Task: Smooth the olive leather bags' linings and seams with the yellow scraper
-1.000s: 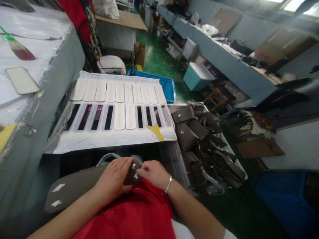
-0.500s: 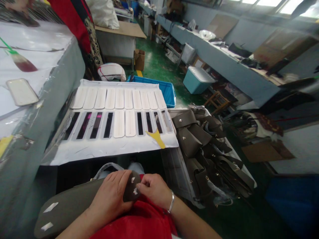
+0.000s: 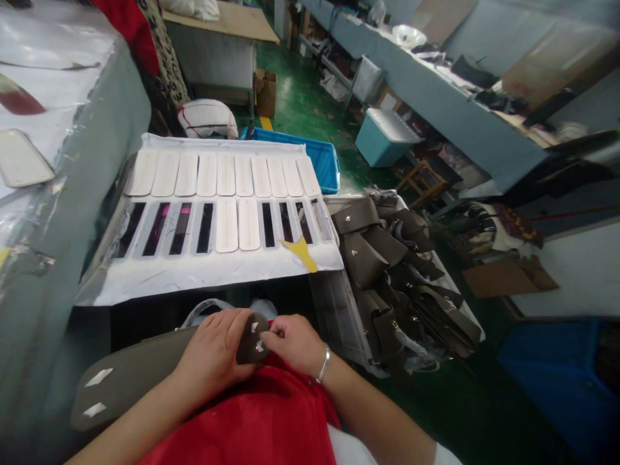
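A long olive-brown handbag lies across my lap with its rounded bottom panel upward. Small white tabs stick up near both ends of that panel, a pair at the left and a pair at the right. My left hand is wrapped over the bag near its right end and steadies it. At that end, my right hand pinches with thumb and forefinger at a white tab. The other tab stands just above it. The far side of the bag is hidden behind my left hand.
Ahead, a white-covered board carries rows of pale oblong panels and a yellow cut-out piece. To the right, a crate is heaped with olive-brown bags. A covered table borders my left; a blue bin stands beyond.
The view has tipped downward, so the board and surroundings sit higher in the picture. Both hands keep the same grip on the bag, with the right fingertips still at the tab.
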Tool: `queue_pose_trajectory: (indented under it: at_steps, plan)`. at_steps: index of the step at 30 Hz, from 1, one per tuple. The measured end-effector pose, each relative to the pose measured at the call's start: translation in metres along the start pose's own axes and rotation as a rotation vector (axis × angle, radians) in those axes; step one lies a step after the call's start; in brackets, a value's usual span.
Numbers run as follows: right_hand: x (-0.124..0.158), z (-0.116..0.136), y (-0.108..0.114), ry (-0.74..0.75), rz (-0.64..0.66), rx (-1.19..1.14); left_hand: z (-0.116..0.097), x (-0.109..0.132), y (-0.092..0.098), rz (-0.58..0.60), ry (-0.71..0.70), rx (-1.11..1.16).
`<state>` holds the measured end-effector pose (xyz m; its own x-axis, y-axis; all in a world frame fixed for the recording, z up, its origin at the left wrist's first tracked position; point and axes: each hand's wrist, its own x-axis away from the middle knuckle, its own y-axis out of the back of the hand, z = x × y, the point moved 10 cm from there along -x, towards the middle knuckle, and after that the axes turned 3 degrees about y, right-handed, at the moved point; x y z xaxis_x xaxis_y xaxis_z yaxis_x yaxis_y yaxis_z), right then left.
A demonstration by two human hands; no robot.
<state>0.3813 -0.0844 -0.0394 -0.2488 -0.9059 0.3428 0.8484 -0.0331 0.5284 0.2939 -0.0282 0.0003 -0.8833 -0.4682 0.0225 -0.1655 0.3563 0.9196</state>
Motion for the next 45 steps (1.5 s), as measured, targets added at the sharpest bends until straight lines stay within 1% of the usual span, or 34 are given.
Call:
queue_pose_trajectory:
  at_steps: [2,4,5,6,7,8,9,10,11,12,13,14,15,17,18,21,23,27,30,33,39,42,45]
  plan:
    - [0.001,0.004,0.001,0.014,0.005,0.025,-0.001,0.004,-0.003,0.024,-0.034,-0.011]
    - [0.002,0.007,0.002,0.023,0.012,0.054,-0.003,0.012,-0.001,0.03,-0.096,-0.03]
    - [0.003,0.008,0.003,0.026,0.016,0.07,-0.001,0.019,0.004,0.011,-0.118,-0.039]
    - [0.003,0.009,0.003,0.028,0.016,0.085,0.006,0.027,0.013,-0.024,-0.113,-0.044]
    - [0.002,0.011,0.003,0.033,0.016,0.099,0.018,0.037,0.026,-0.076,-0.067,-0.043]
    - [0.002,0.013,0.003,0.04,0.013,0.113,0.037,0.05,0.043,-0.141,0.03,-0.037]
    - [0.002,0.016,0.003,0.048,0.011,0.123,0.063,0.066,0.061,-0.217,0.183,-0.03]
    - [0.002,0.018,0.002,0.054,0.012,0.13,0.092,0.088,0.079,-0.29,0.375,-0.019]
    - [0.002,0.019,0.001,0.054,0.015,0.136,0.121,0.114,0.093,-0.342,0.573,0.005]
    - [0.001,0.019,-0.001,0.049,0.024,0.136,0.145,0.14,0.101,-0.364,0.744,0.052]
    - [0.0,0.017,-0.003,0.032,0.045,0.146,0.164,0.162,0.102,-0.351,0.867,0.127]
    - [-0.002,0.015,-0.005,0.016,0.057,0.154,0.177,0.178,0.098,-0.312,0.935,0.229]
    - [-0.005,0.013,-0.007,0.011,0.077,0.163,0.184,0.187,0.089,-0.259,0.952,0.347]
    - [-0.009,0.01,-0.012,0.008,0.116,0.194,0.189,0.192,0.069,-0.175,0.922,0.562]
    - [-0.011,0.01,-0.013,0.006,0.132,0.21,0.189,0.192,0.061,-0.161,0.912,0.642]
    - [-0.011,0.008,-0.017,-0.02,0.155,0.236,0.19,0.189,0.049,-0.202,0.92,0.786]
    - [-0.011,0.008,-0.017,-0.043,0.153,0.234,0.19,0.187,0.048,-0.228,0.923,0.831]
    - [-0.013,0.01,-0.019,-0.076,0.144,0.226,0.192,0.186,0.049,-0.204,0.919,0.844]
    - [-0.015,0.012,-0.021,-0.098,0.148,0.214,0.197,0.187,0.049,-0.212,0.924,0.863]
    - [-0.014,0.013,-0.024,-0.134,0.176,0.216,0.2,0.186,0.047,-0.224,0.903,0.896]
    - [-0.013,0.01,-0.031,-0.201,0.215,0.247,0.208,0.185,0.042,-0.234,0.884,0.891]
    - [-0.013,0.007,-0.026,-0.199,0.219,0.302,0.209,0.183,0.044,-0.206,0.858,0.844]
    - [-0.013,0.011,-0.008,-0.197,0.196,0.467,0.208,0.181,0.049,-0.183,0.846,0.823]
